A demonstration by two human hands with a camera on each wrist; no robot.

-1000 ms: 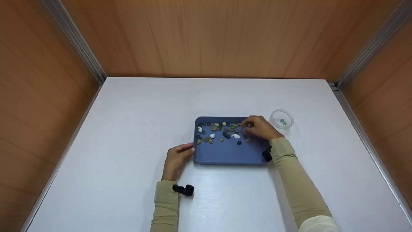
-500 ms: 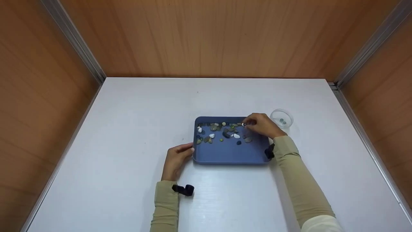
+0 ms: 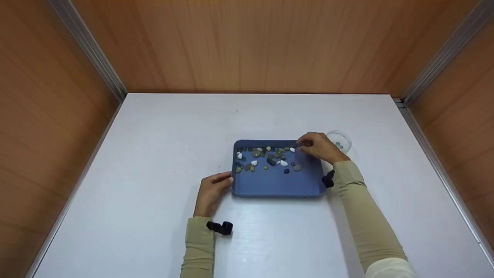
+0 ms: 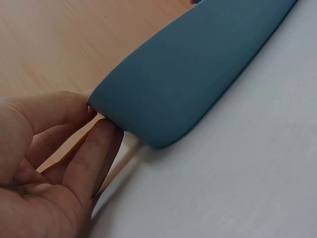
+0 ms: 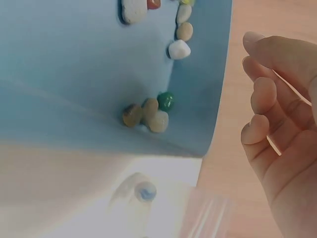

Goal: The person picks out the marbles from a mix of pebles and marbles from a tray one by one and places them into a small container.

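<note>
A blue tray (image 3: 278, 187) holds loose pebbles and glass marbles, mostly in its far half. At its left side, my left hand (image 3: 208, 193) touches the outer wall with fingertips and thumb; the left wrist view shows this contact at the tray's corner (image 4: 148, 104). My right hand (image 3: 320, 148) hovers over the far right corner, fingers loosely bent. No object shows between the fingers of the right hand (image 5: 282, 99) in the right wrist view. Near them lie a white pebble (image 5: 179, 50), a green marble (image 5: 166, 101) and several brownish pebbles (image 5: 132, 115).
A clear round dish (image 3: 343, 138) with a few glass marbles (image 3: 339, 145) stands just right of the tray, partly behind my right hand. The white table (image 3: 154, 146) is bounded by wood-grain panels (image 3: 239, 46) at the back and sides.
My right hand has shifted right and slightly back along the tray's far edge, uncovering a white pebble by the far wall. My left hand and the tray stay in place.
</note>
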